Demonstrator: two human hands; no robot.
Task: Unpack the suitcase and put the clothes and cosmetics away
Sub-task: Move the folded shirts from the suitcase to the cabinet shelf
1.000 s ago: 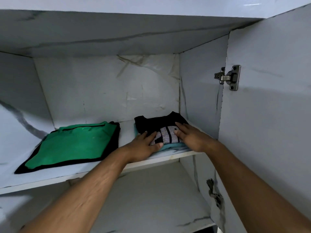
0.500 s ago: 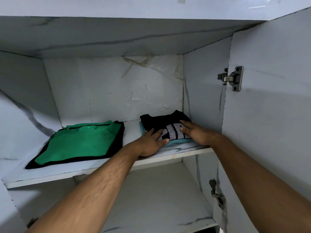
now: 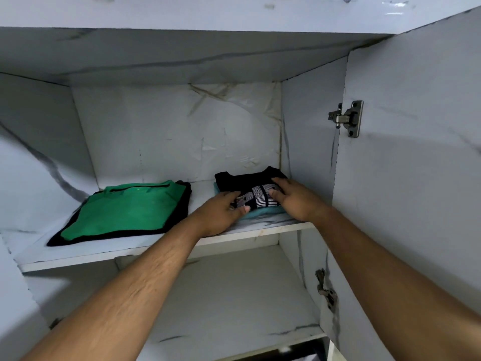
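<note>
Black shirt [image 3: 250, 182] (striped lettering, partly covered) at shelf [image 3: 156, 243] right end; left hand [image 3: 221, 214] and right hand [image 3: 294, 199] press it, fingers flat.

Both forearms are bare and hairy, with no sleeves or jewellery showing.

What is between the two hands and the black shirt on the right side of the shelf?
Nothing visible. The left hand and the right hand both lie directly on the black shirt, which sits on a teal garment on the shelf. The green shirt lies apart, to the left.
</note>
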